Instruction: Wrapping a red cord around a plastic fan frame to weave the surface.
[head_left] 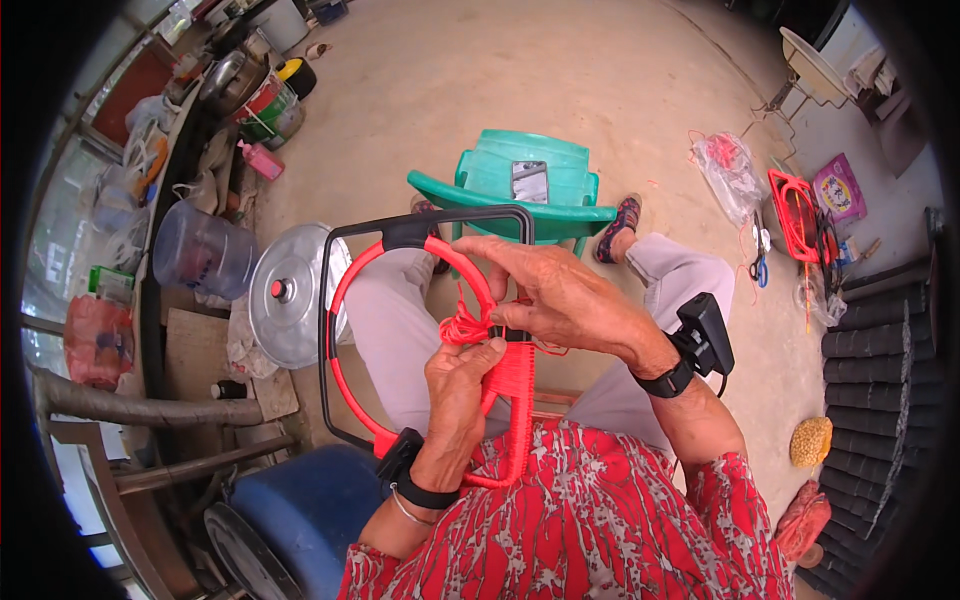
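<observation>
Over my lap I have a black rectangular frame (327, 365) with a red ring (343, 300) fixed inside it. Red cord is wound closely around its right and lower right side (521, 400). My left hand (457, 390) is closed, its thumb and fingers pinching a small bundle of red cord (462, 326) beside the wound part. From the right, my right hand (560, 295) reaches over the frame's black side bar, thumb and fingers drawn together at the cord by the bundle. Its fingertips are partly hidden behind the frame and cord.
A green plastic stool (525, 165) with a phone (530, 182) on it stands ahead between my feet. At left are a metal lid (300, 310), a clear bucket (205, 250) and a blue barrel (310, 505). To the right lie blue-handled scissors (760, 268) and a plastic bag (728, 175).
</observation>
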